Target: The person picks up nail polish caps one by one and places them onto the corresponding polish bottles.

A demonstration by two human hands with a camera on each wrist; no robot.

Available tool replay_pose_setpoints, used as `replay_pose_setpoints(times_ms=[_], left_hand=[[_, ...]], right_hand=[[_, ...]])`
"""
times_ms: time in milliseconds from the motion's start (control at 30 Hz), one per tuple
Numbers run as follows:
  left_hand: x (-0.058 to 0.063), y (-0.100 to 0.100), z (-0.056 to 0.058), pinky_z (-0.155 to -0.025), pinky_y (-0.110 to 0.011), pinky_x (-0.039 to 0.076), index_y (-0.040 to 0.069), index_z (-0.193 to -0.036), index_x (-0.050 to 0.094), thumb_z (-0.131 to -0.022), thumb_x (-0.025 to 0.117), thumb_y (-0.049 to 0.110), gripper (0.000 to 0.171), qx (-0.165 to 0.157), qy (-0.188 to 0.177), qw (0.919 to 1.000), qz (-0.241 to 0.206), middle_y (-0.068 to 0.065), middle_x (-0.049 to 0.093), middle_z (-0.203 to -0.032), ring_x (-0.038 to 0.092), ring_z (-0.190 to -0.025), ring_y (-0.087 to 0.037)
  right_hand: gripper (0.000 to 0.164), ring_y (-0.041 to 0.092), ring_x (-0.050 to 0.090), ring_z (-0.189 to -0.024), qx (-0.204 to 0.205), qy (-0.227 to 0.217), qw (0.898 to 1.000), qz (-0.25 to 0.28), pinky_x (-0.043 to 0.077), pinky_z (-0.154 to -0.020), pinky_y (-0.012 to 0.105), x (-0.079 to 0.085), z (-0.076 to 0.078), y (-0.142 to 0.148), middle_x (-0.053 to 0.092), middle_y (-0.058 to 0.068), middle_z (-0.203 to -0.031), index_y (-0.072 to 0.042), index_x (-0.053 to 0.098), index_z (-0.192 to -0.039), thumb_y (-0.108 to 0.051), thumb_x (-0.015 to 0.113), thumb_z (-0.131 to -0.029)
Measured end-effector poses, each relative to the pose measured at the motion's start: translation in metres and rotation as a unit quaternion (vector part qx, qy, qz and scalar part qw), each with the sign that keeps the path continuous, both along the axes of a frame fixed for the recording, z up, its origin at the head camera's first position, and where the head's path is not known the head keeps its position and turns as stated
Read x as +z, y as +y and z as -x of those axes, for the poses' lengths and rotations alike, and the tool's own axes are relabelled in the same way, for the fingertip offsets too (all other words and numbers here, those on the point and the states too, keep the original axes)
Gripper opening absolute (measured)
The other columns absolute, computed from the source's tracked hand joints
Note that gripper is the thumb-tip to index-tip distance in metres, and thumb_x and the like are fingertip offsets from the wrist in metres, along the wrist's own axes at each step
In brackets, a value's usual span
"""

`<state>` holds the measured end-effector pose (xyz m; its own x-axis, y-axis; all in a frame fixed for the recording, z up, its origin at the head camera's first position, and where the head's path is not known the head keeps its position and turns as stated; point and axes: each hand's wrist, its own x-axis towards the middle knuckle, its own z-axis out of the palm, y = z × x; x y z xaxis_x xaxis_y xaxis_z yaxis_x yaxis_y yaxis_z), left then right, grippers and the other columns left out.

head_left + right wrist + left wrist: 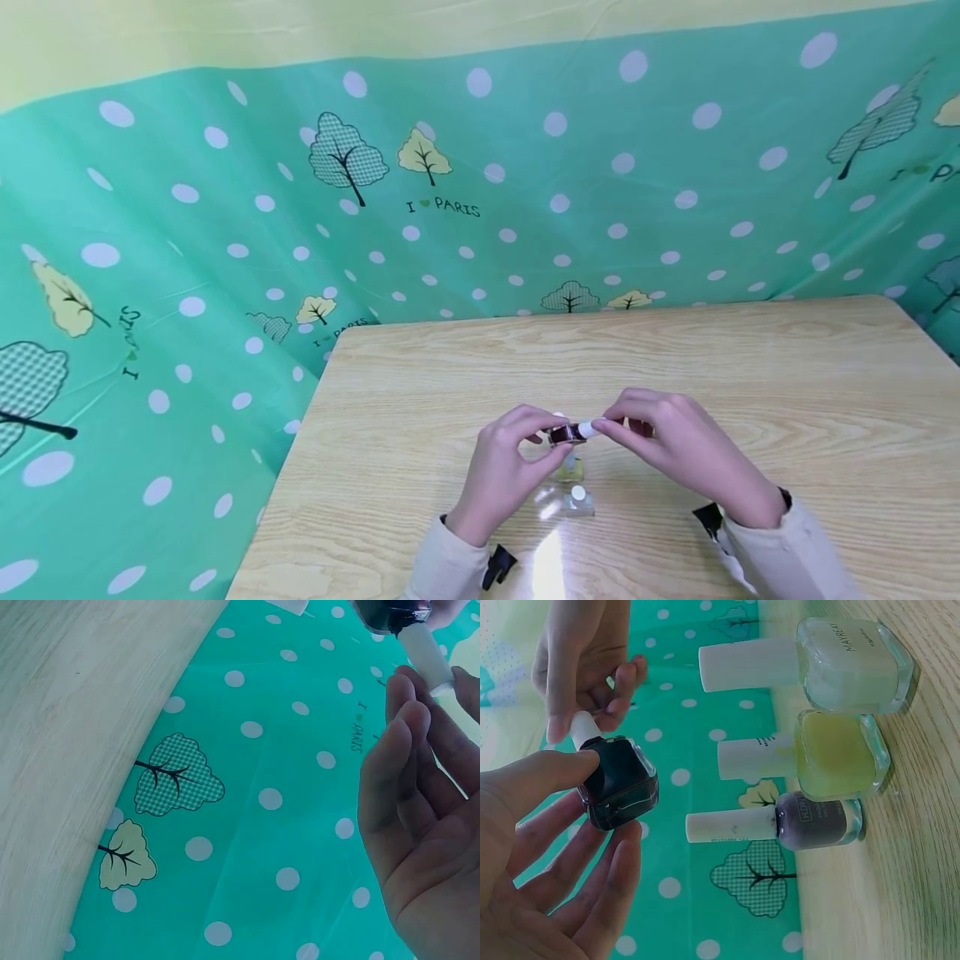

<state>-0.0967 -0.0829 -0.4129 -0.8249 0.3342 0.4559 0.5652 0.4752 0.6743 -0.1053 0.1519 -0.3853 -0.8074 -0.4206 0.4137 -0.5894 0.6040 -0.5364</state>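
Above the table, my left hand (497, 471) pinches a dark nail polish bottle (622, 784) by its glass body, thumb on one side and fingers on the other. My right hand (686, 442) holds the white cap (426, 656) of the same bottle between thumb and fingertips. The cap sits in line with the bottle's neck. The bottle is tilted, its cap pointing towards the right hand. Just below the hands stand a yellow nail polish bottle (840, 754), a pale whitish one (851, 667) and a greyish purple one (814, 820), all with white caps.
The three standing bottles form a row on the light wood table (420, 367), close under the left hand. Behind the table hangs a green dotted curtain (525, 167) with tree prints. A bright reflection lies on the tabletop near the front.
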Motion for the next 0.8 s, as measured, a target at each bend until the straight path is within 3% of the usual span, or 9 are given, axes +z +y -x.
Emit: replay_pose_setpoints(times_ms=[100,300,500,700,800], left_hand=[[0.0002,-0.0006,-0.0002,-0.075,-0.026,0.058,0.014,-0.106,0.075,-0.082,0.081,0.020,0.025,0.003,-0.009,1.0000,-0.001,0.005,0.073,-0.101,0.068,-0.092,-0.007],[0.0006,-0.0018,0.0007,-0.074,-0.024,0.059,0.014,-0.107,0.075,-0.083,0.081,0.020,0.025,0.006,-0.024,0.9997,-0.002,0.005,0.073,-0.102,0.068,-0.092,-0.007],[0.0008,-0.0016,0.0010,-0.073,-0.027,0.060,0.014,-0.106,0.075,-0.082,0.081,0.019,0.025,0.006,-0.026,0.9996,-0.005,0.005,0.073,-0.102,0.069,-0.092,-0.007],[0.0015,0.0004,0.0021,-0.080,-0.027,0.058,0.015,-0.106,0.075,-0.082,0.082,0.020,0.026,0.006,-0.016,0.9999,-0.001,0.006,0.073,-0.101,0.068,-0.092,-0.006],[0.0018,0.0016,0.0024,-0.082,-0.024,0.057,0.015,-0.106,0.076,-0.082,0.081,0.021,0.025,0.003,-0.010,0.9999,0.004,0.006,0.073,-0.101,0.068,-0.092,-0.006]], right_hand=[[0.003,-0.007,0.048,-0.060,-0.002,-0.006,1.000,-0.007,0.046,-0.052,0.016,0.0000,-0.0002,0.0006,0.059,-0.021,-0.076,-0.024,0.073,-0.091,-0.026,0.072,-0.092],[0.030,-0.006,0.056,-0.074,0.034,0.001,0.999,0.001,0.052,-0.057,0.018,-0.0002,-0.0005,0.0056,0.069,-0.013,-0.098,-0.017,0.071,-0.114,-0.019,0.079,-0.085],[0.024,-0.006,0.057,-0.073,0.059,0.028,0.998,0.002,0.051,-0.059,0.014,0.0001,0.0012,0.0064,0.069,-0.015,-0.096,-0.017,0.073,-0.106,-0.007,0.077,-0.084],[0.005,-0.008,0.050,-0.064,0.024,0.016,0.999,-0.013,0.046,-0.053,0.014,0.0010,0.0003,0.0032,0.061,-0.021,-0.079,-0.023,0.072,-0.092,-0.018,0.074,-0.090],[0.011,-0.008,0.044,-0.058,0.006,0.007,1.000,-0.018,0.042,-0.049,0.015,0.0015,0.0002,0.0017,0.054,-0.023,-0.071,-0.027,0.069,-0.083,-0.023,0.070,-0.093]])
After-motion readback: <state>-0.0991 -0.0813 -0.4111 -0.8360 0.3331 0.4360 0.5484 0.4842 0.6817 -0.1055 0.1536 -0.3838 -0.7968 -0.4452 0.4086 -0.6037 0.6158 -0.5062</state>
